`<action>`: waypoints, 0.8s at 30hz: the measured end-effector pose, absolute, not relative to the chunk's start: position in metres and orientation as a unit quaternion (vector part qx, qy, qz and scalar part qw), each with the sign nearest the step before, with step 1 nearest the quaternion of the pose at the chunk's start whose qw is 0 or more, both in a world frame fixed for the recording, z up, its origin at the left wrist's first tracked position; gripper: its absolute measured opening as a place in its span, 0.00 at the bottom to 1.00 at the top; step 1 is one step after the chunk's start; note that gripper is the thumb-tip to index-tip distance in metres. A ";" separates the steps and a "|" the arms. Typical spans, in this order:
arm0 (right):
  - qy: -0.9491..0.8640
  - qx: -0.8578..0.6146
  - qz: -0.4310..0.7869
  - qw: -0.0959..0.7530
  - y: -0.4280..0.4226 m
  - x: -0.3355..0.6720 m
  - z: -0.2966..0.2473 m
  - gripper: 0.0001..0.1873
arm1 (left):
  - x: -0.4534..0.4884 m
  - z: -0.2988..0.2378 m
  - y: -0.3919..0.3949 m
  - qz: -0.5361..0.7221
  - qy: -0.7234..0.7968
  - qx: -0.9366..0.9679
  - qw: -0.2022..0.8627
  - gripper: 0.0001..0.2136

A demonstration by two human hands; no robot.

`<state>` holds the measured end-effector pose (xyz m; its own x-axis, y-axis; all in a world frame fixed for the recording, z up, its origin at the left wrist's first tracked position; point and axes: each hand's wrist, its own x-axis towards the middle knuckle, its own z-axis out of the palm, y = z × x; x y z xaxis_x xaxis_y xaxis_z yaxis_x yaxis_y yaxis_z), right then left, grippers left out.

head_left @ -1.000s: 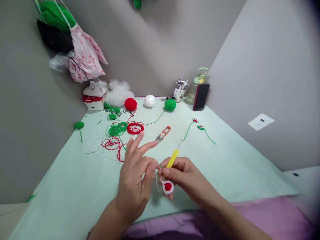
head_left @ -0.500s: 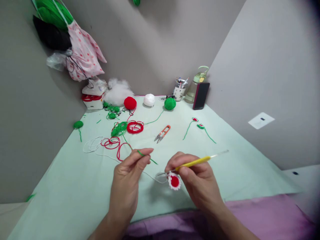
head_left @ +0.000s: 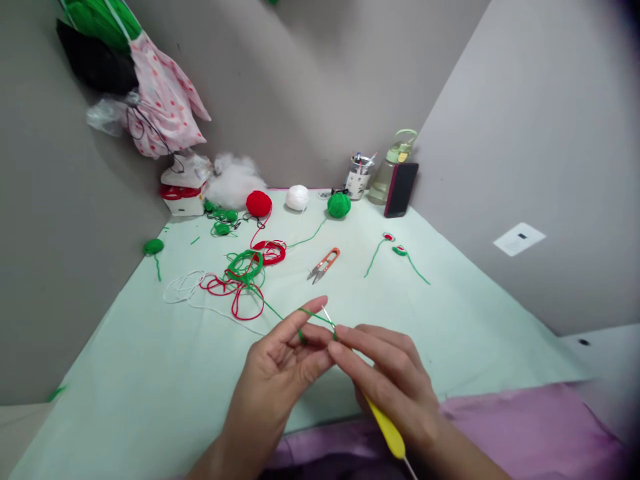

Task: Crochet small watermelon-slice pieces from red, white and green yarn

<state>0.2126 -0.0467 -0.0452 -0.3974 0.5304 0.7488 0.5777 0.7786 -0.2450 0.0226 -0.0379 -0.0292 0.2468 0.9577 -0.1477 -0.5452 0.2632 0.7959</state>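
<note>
My left hand [head_left: 285,363] is low in the middle, its fingers pinched on a strand of green yarn [head_left: 273,308] that runs back to a green coil [head_left: 244,265] on the table. Touching it fingertip to fingertip, my right hand [head_left: 393,383] grips a yellow-handled crochet hook [head_left: 385,430]. The handle points toward me and the thin metal tip [head_left: 327,315] sticks up through the green loop. The small red and white crocheted piece is hidden between my hands.
Orange thread snips [head_left: 324,263] lie beyond my hands on the pale green table [head_left: 450,320]. Loose red yarn [head_left: 240,293], white yarn [head_left: 183,288], yarn balls [head_left: 259,203], stuffing, a pen jar [head_left: 357,180], a bottle and a phone [head_left: 400,190] stand further back. Two small crocheted pieces [head_left: 399,250] lie right.
My hands have come together. The crochet hook has swung round so its handle points toward me, and the green yarn now loops over its tip. The red and white piece has gone out of sight.
</note>
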 end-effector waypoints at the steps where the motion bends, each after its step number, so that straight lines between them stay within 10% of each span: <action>1: -0.828 -0.328 -0.017 0.454 -0.046 0.211 -0.047 0.30 | 0.023 -0.030 -0.037 0.514 0.316 0.306 0.736 0.21; 6: -0.706 -0.310 0.200 0.605 -0.035 0.193 -0.049 0.18 | 0.025 -0.033 -0.034 0.509 0.325 0.279 0.746 0.22; 16: -0.471 -0.309 0.528 0.635 -0.023 0.197 -0.033 0.09 | 0.020 -0.029 -0.030 0.492 0.357 0.304 0.733 0.17; 24: -0.687 -0.322 0.320 0.568 -0.025 0.192 -0.044 0.14 | 0.032 -0.041 -0.038 0.550 0.413 0.332 0.646 0.18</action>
